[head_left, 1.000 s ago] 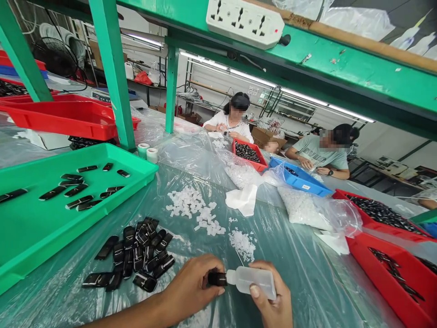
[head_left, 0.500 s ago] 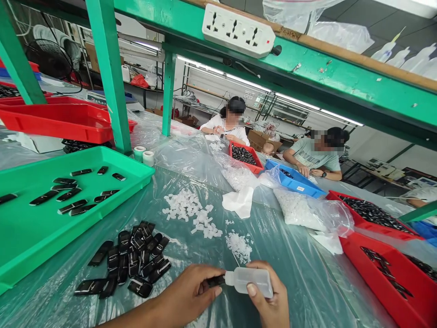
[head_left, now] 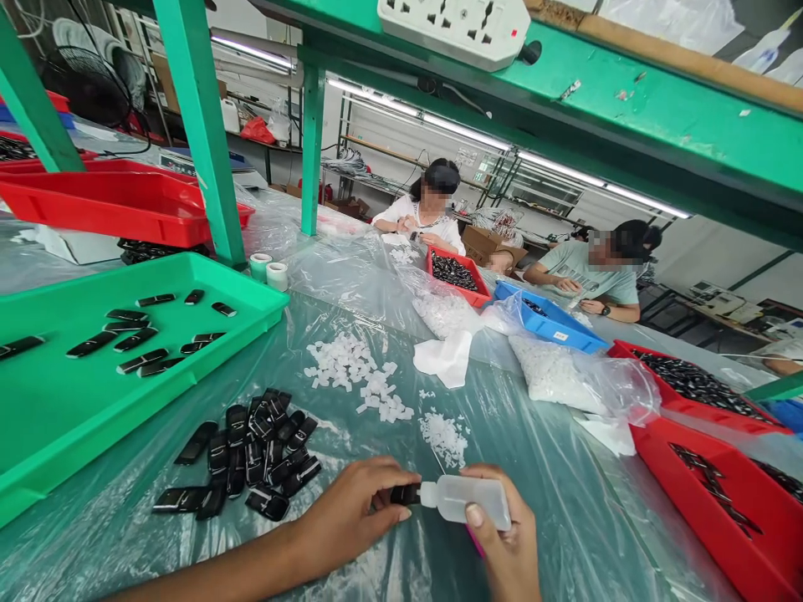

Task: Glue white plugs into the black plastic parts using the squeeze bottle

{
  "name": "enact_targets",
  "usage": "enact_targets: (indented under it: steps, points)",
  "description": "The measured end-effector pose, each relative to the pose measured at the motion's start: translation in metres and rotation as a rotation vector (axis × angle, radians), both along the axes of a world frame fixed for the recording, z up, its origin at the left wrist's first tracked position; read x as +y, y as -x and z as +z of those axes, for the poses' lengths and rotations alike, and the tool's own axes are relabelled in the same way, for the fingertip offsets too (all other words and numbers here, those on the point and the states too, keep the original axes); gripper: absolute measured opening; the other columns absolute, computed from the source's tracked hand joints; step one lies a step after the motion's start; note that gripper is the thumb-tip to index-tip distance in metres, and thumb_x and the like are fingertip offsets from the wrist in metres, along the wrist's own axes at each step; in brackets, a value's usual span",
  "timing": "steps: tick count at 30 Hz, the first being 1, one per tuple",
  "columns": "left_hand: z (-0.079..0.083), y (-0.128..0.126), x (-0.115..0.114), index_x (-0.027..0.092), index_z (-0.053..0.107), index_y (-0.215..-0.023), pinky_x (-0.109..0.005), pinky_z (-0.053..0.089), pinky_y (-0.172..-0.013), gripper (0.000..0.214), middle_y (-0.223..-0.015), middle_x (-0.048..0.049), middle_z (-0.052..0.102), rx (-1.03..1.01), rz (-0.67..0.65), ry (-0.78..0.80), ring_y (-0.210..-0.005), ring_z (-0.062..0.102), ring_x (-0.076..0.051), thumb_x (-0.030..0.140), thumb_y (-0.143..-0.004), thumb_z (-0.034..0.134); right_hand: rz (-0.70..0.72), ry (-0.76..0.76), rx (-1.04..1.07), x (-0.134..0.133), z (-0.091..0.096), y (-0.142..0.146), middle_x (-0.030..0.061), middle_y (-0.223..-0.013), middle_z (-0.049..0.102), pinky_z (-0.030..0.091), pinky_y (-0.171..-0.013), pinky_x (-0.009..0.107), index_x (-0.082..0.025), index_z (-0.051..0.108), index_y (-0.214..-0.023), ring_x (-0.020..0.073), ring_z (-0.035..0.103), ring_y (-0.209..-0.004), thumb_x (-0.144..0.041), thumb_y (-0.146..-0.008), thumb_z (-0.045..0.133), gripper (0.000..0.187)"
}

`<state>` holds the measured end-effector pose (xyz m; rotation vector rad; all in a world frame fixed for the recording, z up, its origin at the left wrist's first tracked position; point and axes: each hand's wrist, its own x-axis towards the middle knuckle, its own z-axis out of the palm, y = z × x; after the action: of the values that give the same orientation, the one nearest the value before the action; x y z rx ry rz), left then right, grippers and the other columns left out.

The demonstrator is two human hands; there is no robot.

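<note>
My left hand (head_left: 342, 518) pinches a small black plastic casing (head_left: 405, 494) between thumb and fingers. Wrapped round a translucent white squeeze bottle (head_left: 464, 498), my right hand (head_left: 509, 539) tips it sideways, its nozzle end at the casing's right edge; whether they touch I cannot tell. A magenta sliver (head_left: 475, 542) shows beneath the bottle, and a thin pale rod sticks up behind it. To the left lies a heap of similar black casings (head_left: 251, 456). Just beyond my hands are a pile of tiny white pieces (head_left: 444, 437) and a larger pile of white pieces (head_left: 342, 361).
A green tray (head_left: 75, 443) with several black casings stands left. Red trays (head_left: 703, 535) line the right, beside a bag of white pieces (head_left: 555, 368). A green post (head_left: 197, 125) and an overhead beam (head_left: 602, 109) frame the bench. Two people sit across it.
The view has shifted slightly, moving the bench things a little right. The bottle lies more level, and more of the black casing and the magenta sliver now shows. Both hands keep their hold.
</note>
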<state>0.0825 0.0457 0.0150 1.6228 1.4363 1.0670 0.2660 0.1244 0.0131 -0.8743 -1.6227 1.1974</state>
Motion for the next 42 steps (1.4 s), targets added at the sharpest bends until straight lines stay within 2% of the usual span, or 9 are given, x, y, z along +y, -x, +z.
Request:
enact_targets:
  steps: [10, 16, 20, 25, 31, 35, 38, 42]
  points:
    - [0.003, 0.001, -0.001, 0.024, 0.064, -0.101, -0.022, 0.040, -0.068, 0.020, -0.090, -0.0020, 0.060, 0.040, -0.002, -0.012, -0.078, 0.055, -0.016, 0.019, -0.084, 0.056, -0.038, 0.026, -0.041, 0.000, 0.005, 0.001, 0.0022, -0.071, 0.058, 0.035, -0.048, 0.023, -0.018, 0.062, -0.081, 0.0147, 0.050, -0.056, -0.048, -0.067, 0.065, 0.033]
    - [0.004, 0.001, -0.001, 0.028, 0.062, -0.108, -0.021, 0.038, -0.065, 0.027, -0.091, -0.0013, 0.059, 0.029, -0.007, 0.010, -0.078, 0.054, -0.016, 0.019, -0.084, 0.056, -0.018, 0.074, -0.040, -0.001, 0.006, 0.002, 0.0012, -0.066, 0.056, 0.036, -0.048, 0.022, -0.018, 0.062, -0.080, 0.0139, 0.048, -0.054, -0.049, -0.069, 0.063, 0.033]
    - [0.005, 0.002, -0.001, 0.029, 0.060, -0.112, -0.021, 0.037, -0.062, 0.029, -0.093, -0.0019, 0.059, 0.011, -0.005, 0.037, -0.078, 0.054, -0.016, 0.020, -0.085, 0.055, -0.050, 0.053, -0.050, 0.001, 0.005, 0.001, 0.0020, -0.072, 0.058, 0.037, -0.048, 0.022, -0.019, 0.062, -0.082, 0.0143, 0.050, -0.057, -0.046, -0.069, 0.065, 0.030]
    - [0.003, 0.001, -0.001, 0.026, 0.062, -0.108, -0.022, 0.038, -0.065, 0.026, -0.091, -0.0024, 0.059, 0.031, -0.012, 0.020, -0.078, 0.054, -0.016, 0.020, -0.084, 0.055, -0.007, 0.037, -0.051, 0.003, 0.004, 0.000, 0.0018, -0.066, 0.057, 0.037, -0.047, 0.022, -0.017, 0.062, -0.080, 0.0141, 0.050, -0.054, -0.047, -0.069, 0.064, 0.031]
    - [0.004, 0.000, -0.002, 0.028, 0.063, -0.104, -0.021, 0.038, -0.065, 0.025, -0.087, -0.0007, 0.058, 0.050, 0.010, 0.021, -0.075, 0.054, -0.016, 0.018, -0.082, 0.057, -0.048, 0.051, -0.019, 0.003, 0.003, 0.002, 0.0021, -0.069, 0.059, 0.037, -0.049, 0.023, -0.018, 0.061, -0.081, 0.0144, 0.050, -0.055, -0.047, -0.067, 0.066, 0.032]
    - [0.005, 0.000, -0.002, 0.027, 0.064, -0.101, -0.020, 0.037, -0.064, 0.024, -0.088, -0.0003, 0.059, 0.050, 0.026, 0.022, -0.075, 0.054, -0.015, 0.017, -0.080, 0.058, 0.011, 0.054, -0.009, 0.005, -0.002, 0.002, 0.0011, -0.062, 0.055, 0.035, -0.048, 0.023, -0.018, 0.061, -0.077, 0.0145, 0.048, -0.052, -0.049, -0.068, 0.063, 0.033]
    - [0.003, 0.000, -0.002, 0.026, 0.065, -0.097, -0.020, 0.038, -0.064, 0.022, -0.085, -0.0005, 0.059, 0.045, 0.038, 0.012, -0.074, 0.053, -0.015, 0.016, -0.079, 0.059, -0.027, 0.052, 0.009, 0.006, -0.004, 0.003, 0.0014, -0.064, 0.057, 0.036, -0.049, 0.023, -0.018, 0.061, -0.078, 0.0144, 0.048, -0.053, -0.048, -0.067, 0.065, 0.033]
    - [0.001, -0.001, -0.002, 0.026, 0.065, -0.098, -0.020, 0.038, -0.063, 0.024, -0.085, -0.0006, 0.059, 0.032, 0.037, -0.009, -0.073, 0.053, -0.015, 0.015, -0.077, 0.060, -0.002, 0.103, 0.038, 0.007, -0.004, 0.004, 0.0003, -0.060, 0.054, 0.034, -0.047, 0.022, -0.018, 0.060, -0.078, 0.0133, 0.046, -0.051, -0.049, -0.067, 0.066, 0.034]
